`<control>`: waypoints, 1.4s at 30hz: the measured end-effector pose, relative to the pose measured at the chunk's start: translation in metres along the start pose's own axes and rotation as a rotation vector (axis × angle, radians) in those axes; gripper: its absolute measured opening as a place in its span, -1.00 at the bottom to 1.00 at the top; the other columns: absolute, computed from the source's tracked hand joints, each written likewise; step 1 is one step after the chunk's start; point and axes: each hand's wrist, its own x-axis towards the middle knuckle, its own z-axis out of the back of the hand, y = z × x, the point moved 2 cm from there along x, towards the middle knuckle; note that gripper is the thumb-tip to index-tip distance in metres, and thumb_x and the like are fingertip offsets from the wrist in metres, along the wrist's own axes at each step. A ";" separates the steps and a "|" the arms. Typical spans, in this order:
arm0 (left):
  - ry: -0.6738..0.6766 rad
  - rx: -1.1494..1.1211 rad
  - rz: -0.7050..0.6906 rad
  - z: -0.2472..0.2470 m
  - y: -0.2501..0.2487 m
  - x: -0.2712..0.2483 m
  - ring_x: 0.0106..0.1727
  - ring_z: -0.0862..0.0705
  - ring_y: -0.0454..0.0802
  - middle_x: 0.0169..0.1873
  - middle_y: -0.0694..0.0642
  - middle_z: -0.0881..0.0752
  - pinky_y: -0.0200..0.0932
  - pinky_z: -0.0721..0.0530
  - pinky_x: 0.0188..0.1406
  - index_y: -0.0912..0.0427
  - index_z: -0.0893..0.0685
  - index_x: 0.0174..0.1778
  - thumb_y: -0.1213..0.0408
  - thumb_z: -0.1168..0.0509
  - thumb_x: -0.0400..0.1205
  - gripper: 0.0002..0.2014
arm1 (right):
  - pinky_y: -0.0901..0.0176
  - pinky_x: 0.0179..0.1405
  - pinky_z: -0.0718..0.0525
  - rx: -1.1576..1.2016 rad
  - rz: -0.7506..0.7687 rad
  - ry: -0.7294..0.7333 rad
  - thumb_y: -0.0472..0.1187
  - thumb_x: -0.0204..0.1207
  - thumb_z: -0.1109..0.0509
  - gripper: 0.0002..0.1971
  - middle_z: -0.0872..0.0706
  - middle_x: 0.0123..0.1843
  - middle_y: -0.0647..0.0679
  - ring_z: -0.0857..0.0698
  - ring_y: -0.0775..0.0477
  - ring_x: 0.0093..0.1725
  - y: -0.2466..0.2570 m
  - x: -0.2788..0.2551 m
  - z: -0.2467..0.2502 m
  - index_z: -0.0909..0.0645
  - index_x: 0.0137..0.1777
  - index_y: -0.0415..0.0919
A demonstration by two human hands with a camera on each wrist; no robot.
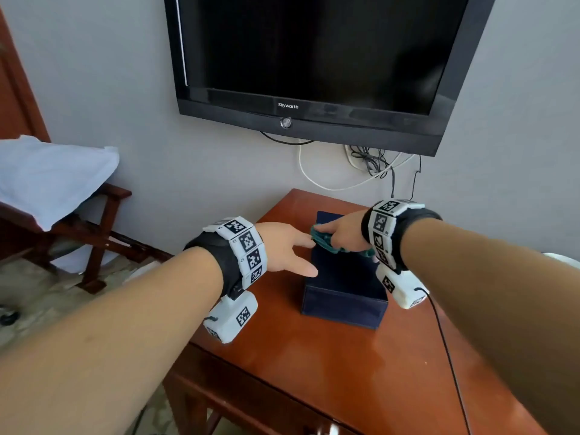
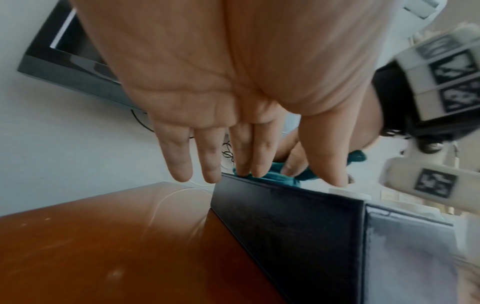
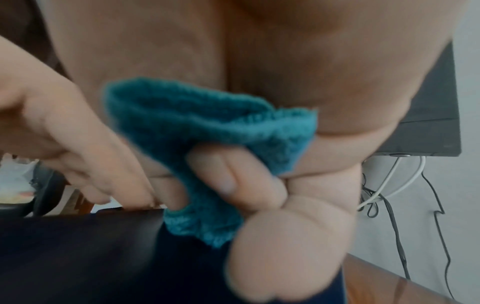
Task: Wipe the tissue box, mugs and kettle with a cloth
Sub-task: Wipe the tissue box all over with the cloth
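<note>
A dark navy tissue box stands on the reddish wooden table. My right hand grips a bunched teal cloth and presses it on the box's top near the far left edge. The right wrist view shows its fingers curled round the cloth above the box. My left hand is open, fingers straight, its fingertips touching the box's top left edge beside the cloth. I cannot make out any mugs or a kettle.
A black wall television hangs above the table, with loose cables under it. A wooden rack with a white folded cloth stands at the left. A white object shows at the right edge. A black wire crosses the table.
</note>
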 end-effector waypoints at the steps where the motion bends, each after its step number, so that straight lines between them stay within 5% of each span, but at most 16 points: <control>1: 0.007 0.011 -0.005 0.001 -0.001 0.002 0.73 -0.36 -0.02 0.77 -0.08 -0.33 -0.11 -0.35 0.65 -0.08 -0.30 0.80 -0.27 -0.32 0.70 -0.23 | 0.36 -0.21 -0.64 -0.030 -0.012 0.022 -0.28 0.85 -0.06 -0.37 -0.56 0.48 -0.19 -0.64 -0.06 -0.02 -0.001 0.005 0.004 0.01 0.84 0.11; 3: 0.001 0.027 0.002 0.003 -0.003 0.005 0.66 -0.45 -0.02 0.70 -0.05 -0.45 -0.16 -0.41 0.53 -0.08 -0.37 0.78 -0.26 -0.30 0.72 -0.28 | 0.32 -0.43 -0.48 -0.038 -0.026 0.024 -0.26 0.86 -0.04 -0.38 -0.57 0.29 -0.19 -0.49 0.03 -0.23 -0.005 0.016 0.010 0.00 0.84 0.16; 7: 0.008 0.057 -0.018 0.011 -0.005 0.008 0.57 -0.56 -0.02 0.62 -0.02 -0.56 -0.13 -0.52 0.51 -0.02 -0.45 0.74 -0.21 -0.29 0.74 -0.35 | 0.27 -0.37 -0.52 -0.123 -0.060 -0.028 -0.26 0.85 -0.06 -0.36 -0.60 0.43 -0.23 -0.50 0.01 -0.21 -0.011 0.036 0.020 0.01 0.84 0.19; 15: 0.037 0.165 -0.029 0.012 -0.009 0.011 0.61 -0.53 0.02 0.68 -0.01 -0.48 -0.01 -0.53 0.59 0.03 -0.41 0.76 -0.18 -0.24 0.78 -0.35 | 0.06 0.31 -0.58 -0.124 -0.094 -0.077 -0.23 0.85 -0.09 -0.35 -0.51 0.61 -0.22 -0.64 -0.23 0.42 -0.028 0.062 0.018 0.03 0.83 0.23; 21: 0.084 0.313 -0.014 0.009 -0.019 0.017 0.72 -0.39 0.07 0.77 -0.02 -0.34 0.04 -0.40 0.68 0.07 -0.34 0.79 -0.12 -0.14 0.84 -0.38 | 0.17 0.17 -0.59 -0.130 -0.030 -0.039 -0.29 0.84 -0.11 -0.31 -0.56 0.58 -0.13 -0.65 -0.21 0.43 -0.028 0.030 0.003 0.06 0.85 0.17; 24: 0.095 0.368 0.006 0.007 -0.024 0.017 0.69 -0.43 0.10 0.75 0.03 -0.38 0.08 -0.43 0.66 0.11 -0.36 0.78 -0.08 -0.11 0.85 -0.41 | 0.02 0.31 -0.62 -0.119 -0.023 -0.026 -0.29 0.82 -0.13 -0.28 -0.54 0.59 -0.16 -0.68 -0.21 0.38 -0.022 0.003 -0.009 0.05 0.83 0.27; 28: 0.064 0.417 0.059 0.002 -0.031 0.017 0.67 -0.46 0.13 0.72 0.07 -0.44 0.09 -0.46 0.65 0.16 -0.40 0.76 -0.07 -0.08 0.86 -0.42 | 0.04 -0.03 -0.67 -0.052 0.002 -0.006 -0.31 0.82 -0.15 -0.27 -0.64 0.39 -0.17 -0.67 -0.12 -0.02 -0.014 -0.038 -0.026 0.00 0.82 0.31; 31: 0.006 0.415 0.099 -0.002 -0.036 0.015 0.67 -0.46 0.13 0.71 0.07 -0.45 0.05 -0.46 0.64 0.14 -0.41 0.75 -0.08 -0.10 0.86 -0.43 | 0.10 -0.20 -0.66 -0.028 0.018 -0.022 -0.35 0.80 -0.16 -0.26 -0.64 0.26 -0.11 -0.66 -0.11 -0.15 -0.009 -0.071 -0.038 -0.04 0.79 0.36; 33: -0.030 0.413 0.118 -0.004 -0.042 0.011 0.73 -0.37 0.11 0.77 0.06 -0.33 0.00 -0.37 0.69 0.13 -0.32 0.79 -0.05 -0.08 0.87 -0.42 | 0.24 -0.42 -0.55 0.032 0.021 -0.024 -0.38 0.80 -0.15 -0.25 -0.59 0.02 -0.04 -0.53 -0.02 -0.32 -0.010 -0.089 -0.049 -0.05 0.78 0.37; 36: -0.029 0.421 0.149 -0.009 -0.050 0.006 0.79 -0.25 0.11 0.83 0.09 -0.16 -0.03 -0.25 0.72 0.19 -0.22 0.82 0.03 -0.01 0.91 -0.44 | 0.49 -0.58 -0.39 0.170 0.037 -0.079 -0.40 0.79 -0.13 -0.29 -0.53 -0.10 0.04 -0.37 0.15 -0.37 -0.021 -0.110 -0.060 -0.14 0.75 0.34; 40: -0.050 0.377 0.170 -0.013 -0.052 0.003 0.68 -0.43 0.17 0.69 0.20 -0.45 0.04 -0.37 0.65 0.18 -0.40 0.74 0.11 -0.06 0.90 -0.52 | 0.47 -0.75 -0.36 0.239 0.022 -0.096 -0.43 0.81 -0.08 -0.31 -0.48 -0.29 0.01 -0.42 0.03 -0.47 -0.028 -0.120 -0.065 -0.16 0.80 0.23; 42: -0.040 0.370 0.156 -0.011 -0.051 0.002 0.69 -0.41 0.17 0.71 0.18 -0.43 0.04 -0.35 0.65 0.17 -0.40 0.75 0.10 -0.07 0.90 -0.52 | 0.49 -0.72 -0.37 0.268 0.009 -0.101 -0.42 0.81 -0.08 -0.33 -0.48 -0.26 0.02 -0.44 0.04 -0.42 -0.033 -0.113 -0.065 -0.17 0.80 0.17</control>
